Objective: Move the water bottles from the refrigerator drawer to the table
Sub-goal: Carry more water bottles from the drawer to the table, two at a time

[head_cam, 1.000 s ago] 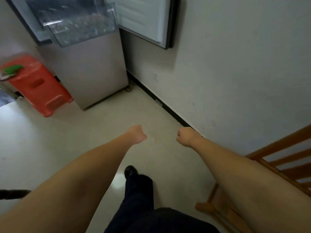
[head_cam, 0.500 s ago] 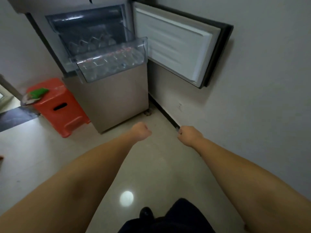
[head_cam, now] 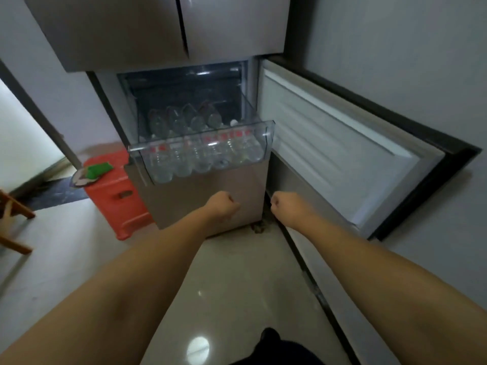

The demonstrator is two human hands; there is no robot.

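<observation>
Rear row of water bottles [head_cam: 184,118] in the refrigerator drawer [head_cam: 266,135] sits in shadow, front row blurred behind the clear wall, so no reliable count. Both fingers curl under each fist: left hand [head_cam: 223,204], right hand [head_cam: 286,205]. Wooden furniture [head_cam: 13,214] cut off at frame left; object on red stool [head_cam: 116,191] blurred.

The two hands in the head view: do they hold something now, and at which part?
Nothing is held. The left hand and the right hand are both empty fists, below the drawer of water bottles.
</observation>
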